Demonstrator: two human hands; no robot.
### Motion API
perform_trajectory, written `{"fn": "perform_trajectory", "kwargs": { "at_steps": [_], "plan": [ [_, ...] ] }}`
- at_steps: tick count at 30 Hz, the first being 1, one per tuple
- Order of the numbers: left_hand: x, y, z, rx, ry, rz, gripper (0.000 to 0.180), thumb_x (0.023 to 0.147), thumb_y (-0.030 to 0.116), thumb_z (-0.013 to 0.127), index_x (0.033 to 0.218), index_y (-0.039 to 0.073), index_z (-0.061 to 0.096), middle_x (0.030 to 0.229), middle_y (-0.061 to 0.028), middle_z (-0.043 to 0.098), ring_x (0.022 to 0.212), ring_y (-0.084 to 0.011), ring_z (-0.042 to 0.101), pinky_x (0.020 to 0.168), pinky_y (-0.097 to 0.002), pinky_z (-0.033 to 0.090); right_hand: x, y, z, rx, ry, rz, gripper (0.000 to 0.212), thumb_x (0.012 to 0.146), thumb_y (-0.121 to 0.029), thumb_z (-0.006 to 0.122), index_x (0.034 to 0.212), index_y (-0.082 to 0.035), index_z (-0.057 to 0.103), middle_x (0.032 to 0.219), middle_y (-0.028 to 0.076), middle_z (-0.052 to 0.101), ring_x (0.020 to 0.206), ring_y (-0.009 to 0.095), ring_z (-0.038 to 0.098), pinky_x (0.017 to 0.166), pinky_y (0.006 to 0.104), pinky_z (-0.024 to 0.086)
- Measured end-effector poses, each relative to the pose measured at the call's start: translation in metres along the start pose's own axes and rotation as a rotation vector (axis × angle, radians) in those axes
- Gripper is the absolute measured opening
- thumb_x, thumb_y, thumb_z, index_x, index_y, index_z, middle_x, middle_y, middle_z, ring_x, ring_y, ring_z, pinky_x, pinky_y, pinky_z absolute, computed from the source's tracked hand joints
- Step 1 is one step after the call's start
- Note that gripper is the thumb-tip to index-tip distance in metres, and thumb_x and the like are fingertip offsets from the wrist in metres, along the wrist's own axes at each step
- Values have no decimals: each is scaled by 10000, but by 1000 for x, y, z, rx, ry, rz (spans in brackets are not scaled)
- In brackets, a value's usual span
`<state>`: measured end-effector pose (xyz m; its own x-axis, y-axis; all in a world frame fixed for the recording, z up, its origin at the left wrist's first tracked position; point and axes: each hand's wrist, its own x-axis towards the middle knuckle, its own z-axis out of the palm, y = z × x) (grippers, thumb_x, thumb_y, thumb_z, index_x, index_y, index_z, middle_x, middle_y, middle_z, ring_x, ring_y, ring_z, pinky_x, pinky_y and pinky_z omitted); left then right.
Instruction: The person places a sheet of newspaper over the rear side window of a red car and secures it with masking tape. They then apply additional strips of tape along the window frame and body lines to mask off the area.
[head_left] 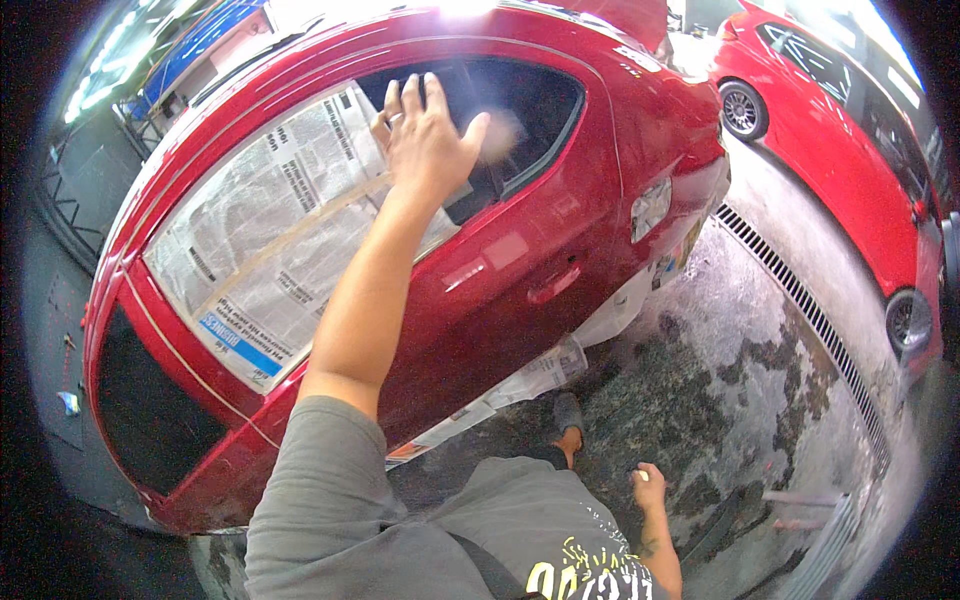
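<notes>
My left hand point(425, 145) is raised at the red car point(440, 330) beside me, fingers stretched and spread, with a ring on one finger. It is over the edge where newspaper sheets point(235, 225) meet a bare dark side window point(550, 105); whether it touches them I cannot tell. A strip of tan masking tape point(300, 232) runs along the joined sheets. Down at my side, my right hand point(652, 488) is closed, with a small pale yellowish bit showing at its fingers. What that bit is I cannot make out.
More masking paper point(545, 375) hangs along the car's lower edge. A second red car point(840, 150) stands at the right, past a slotted floor drain point(800, 300). Grey metal lengths point(825, 550) lie at lower right. The concrete floor point(715, 385) is stained.
</notes>
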<state>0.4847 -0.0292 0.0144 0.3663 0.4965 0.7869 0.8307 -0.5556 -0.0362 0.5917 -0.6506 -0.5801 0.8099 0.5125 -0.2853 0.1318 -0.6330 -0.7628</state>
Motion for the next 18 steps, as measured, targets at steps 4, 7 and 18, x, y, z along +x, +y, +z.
{"fn": "perform_trajectory", "kwargs": {
  "at_steps": [4,7,18],
  "plan": [
    [48,41,66,107,-16,-100,1118,1053,731,639,1758,-87,352,1861,-284,300,1755,-443,205,1349,-667,205,113,-36,-15,-45,-33,-44,370,978,-195,853,1307,-29,810,1254,155,840,1164,284,800,1051,400,603],
    [62,62,108,146,31,-147,1214,1037,784,622,1738,-155,307,1853,-377,208,1751,-506,159,1343,-704,187,183,-9,-37,-198,-64,55,395,965,-199,867,1309,-16,804,1221,145,844,1149,276,798,1045,398,602],
    [84,156,181,315,84,-270,1358,1024,877,546,1721,-235,199,1820,-486,116,1745,-577,80,1334,-796,65,298,125,-128,-220,-375,469,271,1009,-277,738,1113,-45,829,1048,141,849,924,352,802,848,489,638]
  ]
}}
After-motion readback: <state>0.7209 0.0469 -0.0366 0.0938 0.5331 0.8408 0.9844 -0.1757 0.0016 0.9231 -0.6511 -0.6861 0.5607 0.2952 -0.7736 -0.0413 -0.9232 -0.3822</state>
